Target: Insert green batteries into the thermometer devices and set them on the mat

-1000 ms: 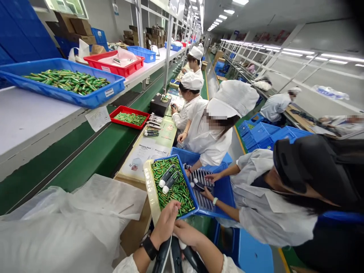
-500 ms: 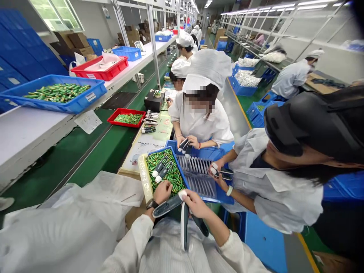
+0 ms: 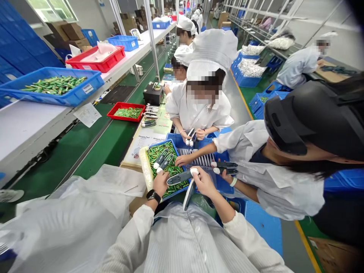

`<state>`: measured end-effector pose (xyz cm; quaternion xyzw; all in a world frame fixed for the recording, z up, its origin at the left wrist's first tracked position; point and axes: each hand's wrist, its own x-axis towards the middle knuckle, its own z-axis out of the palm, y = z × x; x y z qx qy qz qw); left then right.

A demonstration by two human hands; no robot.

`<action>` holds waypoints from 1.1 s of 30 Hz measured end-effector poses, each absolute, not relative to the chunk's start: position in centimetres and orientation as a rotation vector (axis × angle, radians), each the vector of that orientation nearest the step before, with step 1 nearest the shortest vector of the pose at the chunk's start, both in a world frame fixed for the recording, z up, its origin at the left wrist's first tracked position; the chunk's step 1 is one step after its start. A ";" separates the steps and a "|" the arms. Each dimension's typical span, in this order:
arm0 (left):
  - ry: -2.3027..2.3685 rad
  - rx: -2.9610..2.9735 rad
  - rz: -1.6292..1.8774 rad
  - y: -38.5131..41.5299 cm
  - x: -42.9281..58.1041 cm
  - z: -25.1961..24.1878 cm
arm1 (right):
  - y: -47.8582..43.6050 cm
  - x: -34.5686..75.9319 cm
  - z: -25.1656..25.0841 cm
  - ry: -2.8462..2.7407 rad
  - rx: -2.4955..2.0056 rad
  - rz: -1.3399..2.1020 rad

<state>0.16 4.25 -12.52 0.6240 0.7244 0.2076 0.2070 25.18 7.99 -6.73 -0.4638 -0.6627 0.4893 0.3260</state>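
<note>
My left hand [image 3: 161,183] is closed at the near edge of a blue tray [image 3: 182,188] full of green batteries [image 3: 167,167]; what it holds is hidden. My right hand [image 3: 202,181] is closed on dark handheld devices with white tips [image 3: 182,176], one lying crosswise and another [image 3: 189,194] hanging down. Two more such devices [image 3: 162,159] lie on the batteries. The person to my right reaches a hand [image 3: 182,160] onto the same tray and holds two devices [image 3: 226,167] in the other hand.
A blue slotted tray [image 3: 199,146] sits behind the battery tray. A green conveyor [image 3: 93,151] carries a red tray of batteries [image 3: 127,112]. A shelf holds a blue tray of batteries [image 3: 57,86] and a red tray [image 3: 96,58]. Plastic sheeting [image 3: 71,212] lies at my left. Several workers sit along the line.
My hands rose with the devices toward the battery tray. The neighbour's hand reached onto the tray. The view tilted down, showing more of my lap and sleeves.
</note>
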 end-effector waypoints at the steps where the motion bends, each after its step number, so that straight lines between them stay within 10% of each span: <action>1: 2.029 1.702 0.673 3.7 -0.5 -11.9 | 8.0 25.1 -6.8 -1.726 -1.237 1.274; 12: 1.648 1.924 1.003 -2.1 -1.6 -1.6 | 5.8 22.3 -5.5 -1.545 -1.286 1.484; 33: 1.397 1.434 1.208 -0.2 -3.2 -5.8 | 3.4 18.8 -4.5 -1.406 -1.369 1.373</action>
